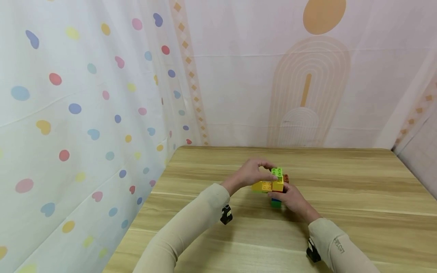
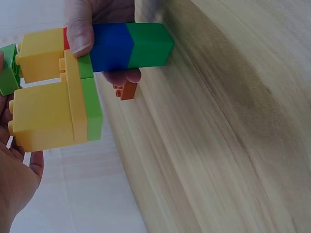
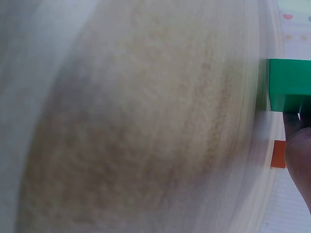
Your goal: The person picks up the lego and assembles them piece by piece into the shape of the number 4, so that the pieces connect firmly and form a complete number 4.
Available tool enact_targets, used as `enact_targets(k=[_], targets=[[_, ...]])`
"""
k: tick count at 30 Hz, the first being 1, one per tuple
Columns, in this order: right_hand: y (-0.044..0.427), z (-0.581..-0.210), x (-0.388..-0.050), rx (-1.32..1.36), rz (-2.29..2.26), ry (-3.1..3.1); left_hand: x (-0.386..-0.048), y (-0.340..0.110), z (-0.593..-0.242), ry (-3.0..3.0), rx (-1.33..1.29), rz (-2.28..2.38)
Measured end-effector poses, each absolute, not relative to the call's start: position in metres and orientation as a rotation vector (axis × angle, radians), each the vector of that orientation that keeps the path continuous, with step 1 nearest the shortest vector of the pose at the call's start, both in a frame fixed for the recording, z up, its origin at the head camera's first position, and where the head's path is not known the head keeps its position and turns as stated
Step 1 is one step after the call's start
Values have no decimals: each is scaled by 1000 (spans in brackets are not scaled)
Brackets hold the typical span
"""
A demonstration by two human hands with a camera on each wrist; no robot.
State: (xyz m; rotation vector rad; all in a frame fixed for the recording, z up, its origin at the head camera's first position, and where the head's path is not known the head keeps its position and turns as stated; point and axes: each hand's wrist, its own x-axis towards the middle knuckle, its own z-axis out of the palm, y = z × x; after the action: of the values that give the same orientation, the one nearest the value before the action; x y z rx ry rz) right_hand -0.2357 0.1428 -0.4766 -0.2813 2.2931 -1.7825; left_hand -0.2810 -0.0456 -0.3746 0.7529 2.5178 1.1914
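My left hand (image 1: 252, 173) pinches a lime-green brick (image 1: 277, 172) at the top of a toy brick build. In the left wrist view, that lime brick (image 2: 8, 70) sits slightly tilted at the studs of a yellow brick (image 2: 43, 54); whether it is fully pressed on I cannot tell. My right hand (image 1: 295, 200) grips the column lower down, its thumb across the front near a blue brick (image 2: 112, 47). A dark green brick (image 2: 150, 44) forms the column's foot. Out to the left side juts a yellow and lime arm (image 2: 48, 116). The right wrist view catches only the green end (image 3: 291, 82).
An orange-brown brick (image 1: 286, 178) lies on the wooden table (image 1: 358, 189) just behind the build. Patterned curtains (image 1: 239, 94) hang behind and to the left of the table. A black wrist camera (image 1: 226, 215) is fixed at each sleeve.
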Motion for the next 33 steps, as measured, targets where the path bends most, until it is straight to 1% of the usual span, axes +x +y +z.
enact_targets(k=[15,24,33], targets=[[142,-479,-238,-288,-1784,2300,-279,-45,-376,2523,812,1156],[141,-478,-238,-287,-1781,2310,-280,-42,-371,2593,960,1010],[142,-476,-235,-309,-1793,2301,-279,-41,-373,2644,988,962]])
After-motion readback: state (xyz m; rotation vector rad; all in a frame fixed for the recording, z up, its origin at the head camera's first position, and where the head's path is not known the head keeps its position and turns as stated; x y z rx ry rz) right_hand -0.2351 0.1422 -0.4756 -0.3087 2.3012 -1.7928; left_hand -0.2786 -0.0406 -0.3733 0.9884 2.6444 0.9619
